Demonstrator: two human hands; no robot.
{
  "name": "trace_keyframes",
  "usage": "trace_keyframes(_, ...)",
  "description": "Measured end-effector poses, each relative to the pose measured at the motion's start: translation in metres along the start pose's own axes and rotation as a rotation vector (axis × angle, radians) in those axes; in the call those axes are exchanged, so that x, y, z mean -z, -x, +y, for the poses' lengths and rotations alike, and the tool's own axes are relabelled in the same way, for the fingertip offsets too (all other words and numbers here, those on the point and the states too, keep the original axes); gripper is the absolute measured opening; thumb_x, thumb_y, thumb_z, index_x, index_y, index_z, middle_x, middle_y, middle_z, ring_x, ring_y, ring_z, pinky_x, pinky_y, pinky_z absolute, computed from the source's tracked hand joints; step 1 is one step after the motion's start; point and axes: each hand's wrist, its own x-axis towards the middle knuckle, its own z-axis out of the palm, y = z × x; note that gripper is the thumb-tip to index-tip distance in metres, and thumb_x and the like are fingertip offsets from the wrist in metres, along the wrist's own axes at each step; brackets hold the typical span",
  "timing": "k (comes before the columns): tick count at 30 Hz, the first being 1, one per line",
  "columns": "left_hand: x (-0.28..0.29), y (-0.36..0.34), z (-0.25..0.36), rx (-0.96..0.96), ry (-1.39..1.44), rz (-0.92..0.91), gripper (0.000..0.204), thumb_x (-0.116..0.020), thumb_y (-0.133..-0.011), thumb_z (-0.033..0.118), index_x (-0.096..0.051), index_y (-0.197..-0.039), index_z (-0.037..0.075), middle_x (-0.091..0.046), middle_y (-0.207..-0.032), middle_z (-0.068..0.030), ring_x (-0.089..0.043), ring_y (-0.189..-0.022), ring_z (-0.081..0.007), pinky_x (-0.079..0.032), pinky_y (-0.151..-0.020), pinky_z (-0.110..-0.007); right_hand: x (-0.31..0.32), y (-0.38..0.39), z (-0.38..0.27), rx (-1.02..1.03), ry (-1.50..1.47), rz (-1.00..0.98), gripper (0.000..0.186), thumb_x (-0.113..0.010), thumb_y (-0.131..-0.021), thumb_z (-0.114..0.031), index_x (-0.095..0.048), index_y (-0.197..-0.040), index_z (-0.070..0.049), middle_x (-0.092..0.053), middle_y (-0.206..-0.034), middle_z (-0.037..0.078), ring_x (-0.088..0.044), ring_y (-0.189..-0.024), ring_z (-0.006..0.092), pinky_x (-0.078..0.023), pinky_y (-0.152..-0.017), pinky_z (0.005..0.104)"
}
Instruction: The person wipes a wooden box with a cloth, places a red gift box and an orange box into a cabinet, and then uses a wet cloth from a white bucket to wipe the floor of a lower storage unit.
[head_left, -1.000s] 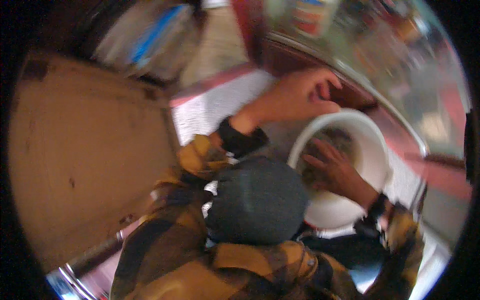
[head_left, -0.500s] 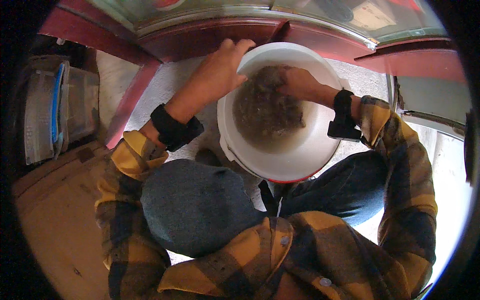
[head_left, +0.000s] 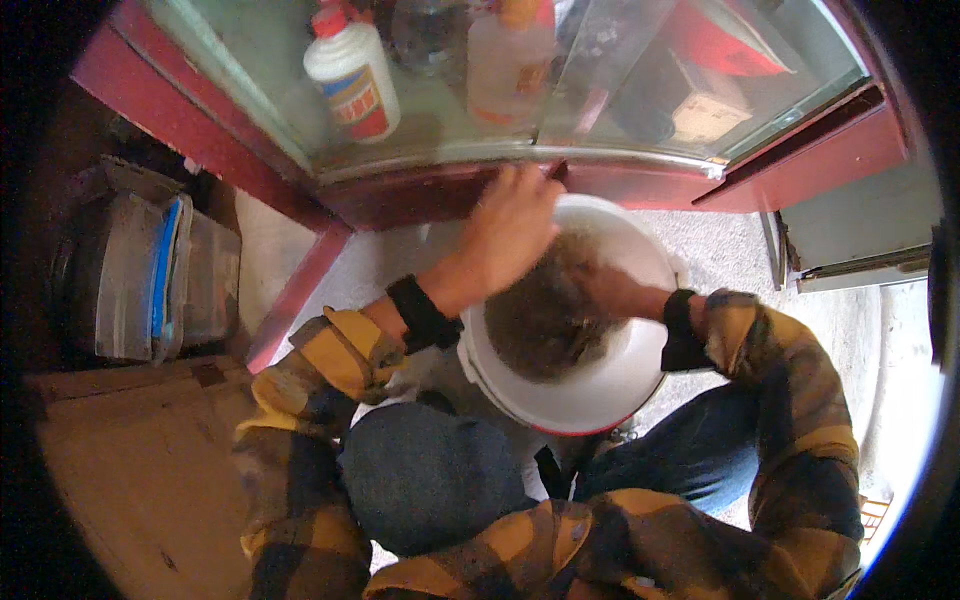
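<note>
A white bucket (head_left: pixel 640 365) stands on the floor between my legs. Inside it lies a dark grey-brown, shaggy mass (head_left: pixel 540 330), partly smeared by motion; its kind is hard to make out. My right hand (head_left: pixel 612 292) reaches into the bucket from the right, with its fingers hidden in the mass. Over the bucket's far left rim is my left hand (head_left: pixel 508 235), blurred, its fingers apart and nothing visible in them. Whether it touches the rim is unclear.
Beyond the bucket stands a red-framed glass cabinet (head_left: pixel 640 185). Behind its glass are a white bottle with a red cap (head_left: pixel 352 80) and a clear bottle (head_left: pixel 510 70). Clear plastic boxes (head_left: pixel 205 285) sit at left, above a brown cardboard surface (head_left: pixel 150 460).
The view has tipped up, so more of the cabinet and its bottles shows. My left hand remains near the far left rim, and my right hand is still in the bucket.
</note>
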Motion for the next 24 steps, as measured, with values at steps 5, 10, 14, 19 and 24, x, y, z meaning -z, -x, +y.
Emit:
trace_keyframes(5, -0.070, 0.025, 0.037, 0.585, 0.513, -0.360, 0.073, -0.053, -0.086, 0.058, -0.040, -0.134, 0.006, -0.043, -0.136, -0.0174, -0.037, -0.129, -0.0352, -0.036, -0.101, -0.049, -0.055, 0.005, 0.014, 0.077, -0.884, 0.201, 0.059, -0.070, -0.068, -0.004, -0.051, -0.123, 0.003, -0.057, -0.121, 0.015, -0.053, -0.113, 0.0283, -0.044, -0.096, 0.0390)
trace_keyframes(10, -0.100, 0.052, 0.048, 1.321, 1.183, -0.613, 0.097, -0.030, -0.077, 0.084, -0.029, -0.144, 0.015, -0.034, -0.146, -0.0132, -0.029, -0.135, -0.0364, -0.030, -0.095, -0.069, 0.023, 0.070, -0.030, -0.255, -1.687, 0.165, 0.050, -0.069, -0.074, -0.009, -0.054, -0.120, 0.004, -0.062, -0.112, 0.019, -0.064, -0.092, 0.0279, -0.054, -0.079, 0.0412)
trace_keyframes(14, -0.061, 0.034, 0.051, 1.267, 1.716, -0.525, 0.088, -0.025, -0.080, 0.082, -0.035, -0.141, 0.019, -0.046, -0.138, -0.0124, -0.049, -0.120, -0.0370, -0.039, -0.096, -0.061, 0.069, 0.099, -0.083, -0.197, -1.782, 0.378, 0.043, -0.068, -0.079, -0.012, -0.054, -0.117, 0.002, -0.064, -0.104, 0.012, -0.064, -0.088, 0.0214, -0.053, -0.079, 0.0344)
trace_keyframes(19, -0.052, 0.050, 0.045, 0.888, 1.777, -0.332, 0.063, -0.034, -0.093, 0.056, -0.041, -0.137, 0.011, -0.045, -0.137, -0.0104, -0.050, -0.119, -0.0266, -0.040, -0.102, -0.043, 0.068, 0.093, -0.128, -0.053, -1.638, 0.513, 0.038, -0.066, -0.085, -0.017, -0.055, -0.117, 0.000, -0.063, -0.107, 0.010, -0.062, -0.090, 0.0184, -0.051, -0.083, 0.0323)
trace_keyframes(24, -0.110, 0.071, 0.030, -0.531, -0.438, -0.612, 0.046, -0.043, -0.092, 0.045, -0.064, -0.107, 0.007, -0.065, -0.097, -0.0132, -0.061, -0.095, -0.0296, -0.048, -0.086, -0.043, 0.023, 0.057, -0.099, 0.052, -1.308, 0.639, 0.033, -0.056, -0.092, -0.020, -0.057, -0.115, 0.003, -0.064, -0.101, 0.008, -0.057, -0.091, 0.0171, -0.047, -0.082, 0.0332)
